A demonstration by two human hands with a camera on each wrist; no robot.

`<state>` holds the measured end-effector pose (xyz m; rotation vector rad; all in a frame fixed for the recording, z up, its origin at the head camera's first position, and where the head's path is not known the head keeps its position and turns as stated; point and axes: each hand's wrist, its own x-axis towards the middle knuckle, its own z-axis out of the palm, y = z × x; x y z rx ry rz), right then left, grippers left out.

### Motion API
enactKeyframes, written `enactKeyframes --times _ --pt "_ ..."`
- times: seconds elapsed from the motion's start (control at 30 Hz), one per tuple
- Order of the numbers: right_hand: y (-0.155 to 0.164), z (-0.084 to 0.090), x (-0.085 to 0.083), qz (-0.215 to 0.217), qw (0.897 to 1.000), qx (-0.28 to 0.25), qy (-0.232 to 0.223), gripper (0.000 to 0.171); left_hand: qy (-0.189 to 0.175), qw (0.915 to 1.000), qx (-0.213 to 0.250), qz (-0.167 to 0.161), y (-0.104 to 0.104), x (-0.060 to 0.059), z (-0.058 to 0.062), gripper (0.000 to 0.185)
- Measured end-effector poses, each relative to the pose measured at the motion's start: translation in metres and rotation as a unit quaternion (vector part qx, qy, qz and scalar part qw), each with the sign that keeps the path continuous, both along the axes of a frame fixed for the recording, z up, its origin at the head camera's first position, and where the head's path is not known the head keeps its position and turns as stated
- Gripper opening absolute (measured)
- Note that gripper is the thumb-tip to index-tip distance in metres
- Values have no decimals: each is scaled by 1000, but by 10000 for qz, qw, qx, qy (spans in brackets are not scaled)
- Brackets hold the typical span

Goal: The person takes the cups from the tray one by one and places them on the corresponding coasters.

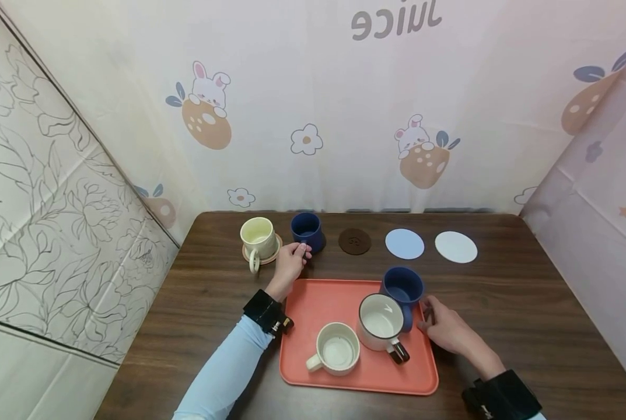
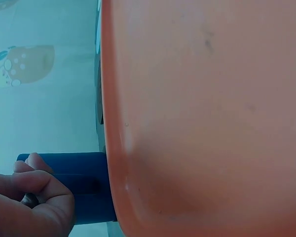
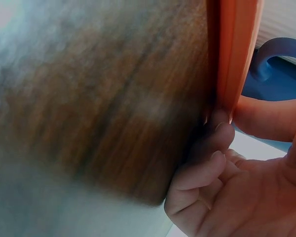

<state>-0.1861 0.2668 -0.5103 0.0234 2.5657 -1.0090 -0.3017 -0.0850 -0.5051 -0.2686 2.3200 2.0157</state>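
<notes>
At the back of the table, my left hand [image 1: 289, 267] grips the handle of a navy mug [image 1: 307, 229]. In the left wrist view, the fingers wrap that handle on the blue mug [image 2: 91, 197], just beyond the tray's rim. My right hand [image 1: 448, 328] holds the right edge of the coral tray [image 1: 318, 300]. Its thumb lies over the rim and its fingers are under it in the right wrist view. On the tray stand a second navy mug [image 1: 403, 284], a white mug with a dark handle [image 1: 378, 318] and a cream mug [image 1: 338, 349].
A pale yellow-green mug [image 1: 257, 236] sits on a round coaster [image 1: 278, 248] at the back left. Rightward along the back lie a dark brown coaster [image 1: 355, 241], a light blue coaster [image 1: 404, 243] and a white coaster [image 1: 455, 247]. A printed curtain [image 1: 344, 169] hangs behind the table.
</notes>
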Motion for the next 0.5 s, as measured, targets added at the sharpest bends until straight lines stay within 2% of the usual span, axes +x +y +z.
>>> enactKeyframes --times 0.23,0.5 --pt "-1 2 1 16 9999 22 107 47 15 10000 55 4 0 -5 -2 32" --pt "-1 2 1 -18 10000 45 82 47 11 9999 101 -10 2 -10 2 31"
